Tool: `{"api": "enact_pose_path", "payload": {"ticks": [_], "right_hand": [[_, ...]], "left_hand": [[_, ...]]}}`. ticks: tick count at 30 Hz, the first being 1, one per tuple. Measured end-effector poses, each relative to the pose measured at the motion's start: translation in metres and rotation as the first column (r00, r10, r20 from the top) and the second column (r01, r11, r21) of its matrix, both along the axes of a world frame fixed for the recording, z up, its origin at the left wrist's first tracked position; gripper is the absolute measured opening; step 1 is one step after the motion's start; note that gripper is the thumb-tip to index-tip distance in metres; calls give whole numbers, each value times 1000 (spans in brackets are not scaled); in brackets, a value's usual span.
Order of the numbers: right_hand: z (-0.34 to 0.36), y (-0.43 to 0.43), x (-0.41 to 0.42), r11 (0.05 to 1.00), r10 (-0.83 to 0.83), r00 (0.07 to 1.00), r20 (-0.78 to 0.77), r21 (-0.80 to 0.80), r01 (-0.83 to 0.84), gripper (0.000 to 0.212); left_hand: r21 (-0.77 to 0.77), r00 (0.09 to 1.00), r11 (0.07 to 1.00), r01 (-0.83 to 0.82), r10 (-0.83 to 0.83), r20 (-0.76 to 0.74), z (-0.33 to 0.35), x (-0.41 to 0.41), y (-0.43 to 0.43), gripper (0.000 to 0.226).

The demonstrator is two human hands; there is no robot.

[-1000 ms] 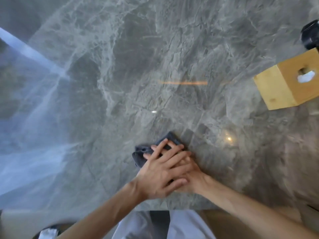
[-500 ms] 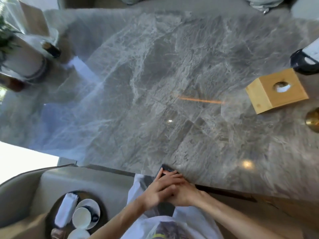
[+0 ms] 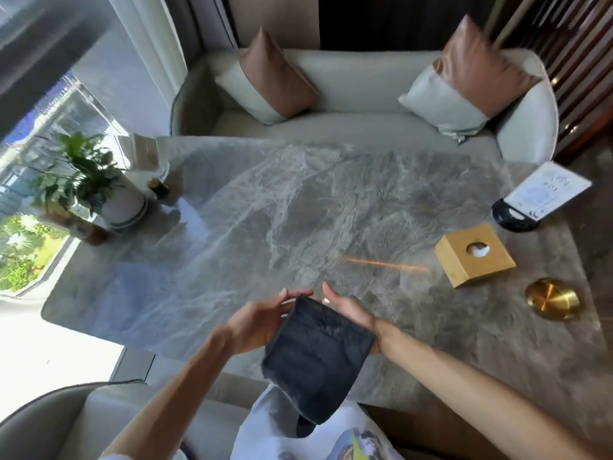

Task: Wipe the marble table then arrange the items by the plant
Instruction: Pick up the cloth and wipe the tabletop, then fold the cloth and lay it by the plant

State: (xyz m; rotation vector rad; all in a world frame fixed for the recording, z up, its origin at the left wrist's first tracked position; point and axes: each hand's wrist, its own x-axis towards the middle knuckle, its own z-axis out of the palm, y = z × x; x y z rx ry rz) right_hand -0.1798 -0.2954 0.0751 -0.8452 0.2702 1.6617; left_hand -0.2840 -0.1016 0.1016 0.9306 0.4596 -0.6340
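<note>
As palms face inward, left hand (image 3: pixel 260 322) and right hand (image 3: pixel 348 308) carry cloth (image 3: pixel 318 356), fingers (image 3: pixel 293 293) straight.

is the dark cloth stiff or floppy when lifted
Probably floppy: the dark cloth sags between the left hand and right hand, its lower corner drooping. Likely light too: nearly straight fingers carry it.

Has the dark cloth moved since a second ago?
Yes. The dark cloth came off the marble table toward the person, hanging between left hand and right hand above its near edge.
</note>
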Motion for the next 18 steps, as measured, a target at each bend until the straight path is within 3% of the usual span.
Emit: {"api": "enact_pose_path", "payload": {"ticks": [1,2,6,8,13,15,18], "right_hand": [[1,-2,-5,1000,27,994,102,-14,-26,82],[3,4,-5,993,43,992,119,100,-55,89],[27,42,9,968,118,992,46,216,-126,98],[30,58,13,971,135,991,-6,201,-131,101],[20,112,28,970,-14,991,-136,237,47,106],[12,142,31,975,-71,994,-82,204,86,103],[-4,204,34,997,-41,986,163,72,30,72]], "left_hand": [[48,1000,999,-1,0,16,4,1,7,55],[133,999,991,18,-25,47,9,2,15,53],[285,995,958,-32,4,98,21,10,47,49],[350,994,933,-82,50,100,21,14,67,33],[370,956,882,-293,271,110,12,12,140,5],[342,940,876,-341,327,98,2,4,178,8],[326,932,875,-357,355,69,-13,-7,239,17]]}}
